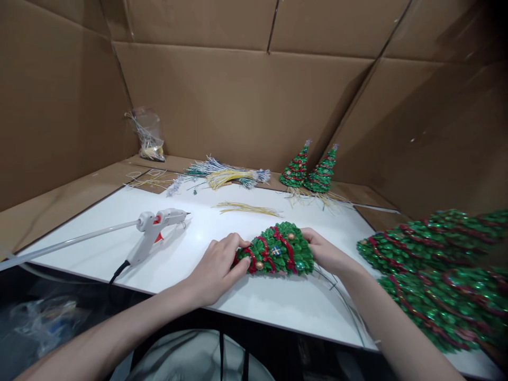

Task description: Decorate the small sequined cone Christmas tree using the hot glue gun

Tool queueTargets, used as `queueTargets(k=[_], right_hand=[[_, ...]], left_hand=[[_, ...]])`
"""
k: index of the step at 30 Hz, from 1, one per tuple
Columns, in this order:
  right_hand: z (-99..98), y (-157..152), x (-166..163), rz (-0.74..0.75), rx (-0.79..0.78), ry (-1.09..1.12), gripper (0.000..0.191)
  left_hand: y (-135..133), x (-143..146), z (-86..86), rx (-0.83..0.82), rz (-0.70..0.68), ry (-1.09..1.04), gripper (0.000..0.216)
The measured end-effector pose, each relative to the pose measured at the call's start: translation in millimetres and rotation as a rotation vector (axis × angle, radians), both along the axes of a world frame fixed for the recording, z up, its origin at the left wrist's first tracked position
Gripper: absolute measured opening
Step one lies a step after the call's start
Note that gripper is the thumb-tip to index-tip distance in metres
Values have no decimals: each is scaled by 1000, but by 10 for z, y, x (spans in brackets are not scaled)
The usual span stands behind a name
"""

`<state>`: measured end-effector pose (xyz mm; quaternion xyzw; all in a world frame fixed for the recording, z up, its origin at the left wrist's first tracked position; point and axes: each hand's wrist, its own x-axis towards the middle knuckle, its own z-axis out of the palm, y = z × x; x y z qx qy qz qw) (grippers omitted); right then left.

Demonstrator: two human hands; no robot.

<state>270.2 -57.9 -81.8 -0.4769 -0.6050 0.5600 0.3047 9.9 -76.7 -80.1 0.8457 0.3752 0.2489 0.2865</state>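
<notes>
A small green Christmas tree (pixel 279 248) with red garland, gold balls and a tiny blue gift lies on its side on the white board (pixel 222 227). Its tip points left. My left hand (pixel 217 267) pinches the tip end, fingers closed on it. My right hand (pixel 323 250) grips the wide base end on the right. Thin wires trail from the base toward the board's near edge.
A white hot glue gun (pixel 156 227) lies left of my hands, with its cord running off the near edge. Yellow and white wire bundles (pixel 230 177) and two upright small trees (pixel 309 169) stand at the back. Several finished trees (pixel 436 270) are piled at the right. Cardboard walls surround everything.
</notes>
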Motion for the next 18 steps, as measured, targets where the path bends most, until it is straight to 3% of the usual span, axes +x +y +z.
queueTargets(k=[12,18], right_hand=[[77,2,90,-96,-20,109,44],[59,-11,116,-31,58,53,55]], left_hand=[[8,4,-31,-4,4,-12,12],[10,10,-24,7,2,-7,11]])
